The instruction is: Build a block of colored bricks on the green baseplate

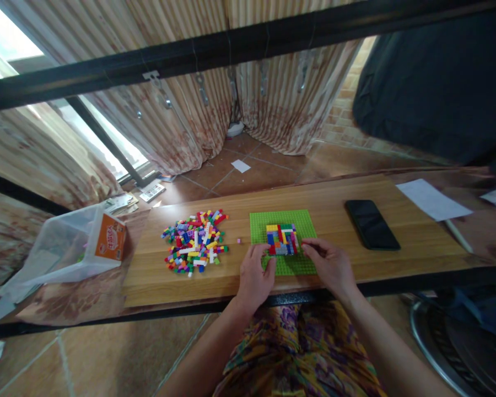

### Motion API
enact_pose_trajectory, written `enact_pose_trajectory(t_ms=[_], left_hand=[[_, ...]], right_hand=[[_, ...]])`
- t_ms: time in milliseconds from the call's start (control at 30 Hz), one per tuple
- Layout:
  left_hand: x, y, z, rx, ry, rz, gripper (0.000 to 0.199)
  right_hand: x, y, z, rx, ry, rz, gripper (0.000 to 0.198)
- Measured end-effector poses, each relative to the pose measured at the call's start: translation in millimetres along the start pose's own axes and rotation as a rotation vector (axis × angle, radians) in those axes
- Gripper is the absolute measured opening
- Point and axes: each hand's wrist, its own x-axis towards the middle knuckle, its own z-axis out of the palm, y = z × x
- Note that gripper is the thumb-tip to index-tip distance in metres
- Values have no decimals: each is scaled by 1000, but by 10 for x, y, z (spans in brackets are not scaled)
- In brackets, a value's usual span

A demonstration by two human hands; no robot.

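On a green studded baseplate (258, 220) sits a low, many-coloured build of toy bricks (281, 238), roughly square. My left hand (256, 274) is at the build's lower left corner, fingers curved and thumb apart, its fingertips touching or very near the edge. At the right side of the build, my right hand (331, 266) pinches a small piece that looks like a red brick; the fingers cover most of it. A single pink brick (238, 241) lies on the wooden board, left of the baseplate. Further left is a loose heap of mixed bricks (196, 242).
A black phone (372, 224) lies on the wooden board (330, 201), right of the baseplate. White paper (433, 199) and a pen-like stick (458, 236) are beyond it. A clear plastic bin (72, 242) with an orange label stands at the left. A dark bar (240, 52) crosses above.
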Motion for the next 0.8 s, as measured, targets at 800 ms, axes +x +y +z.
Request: enact_pose_trajectory(t_ms=[800], left_hand=[[-43,-101,24,51,-64,41,33]], right_hand=[[333,55,50,-46,-33,5,31]])
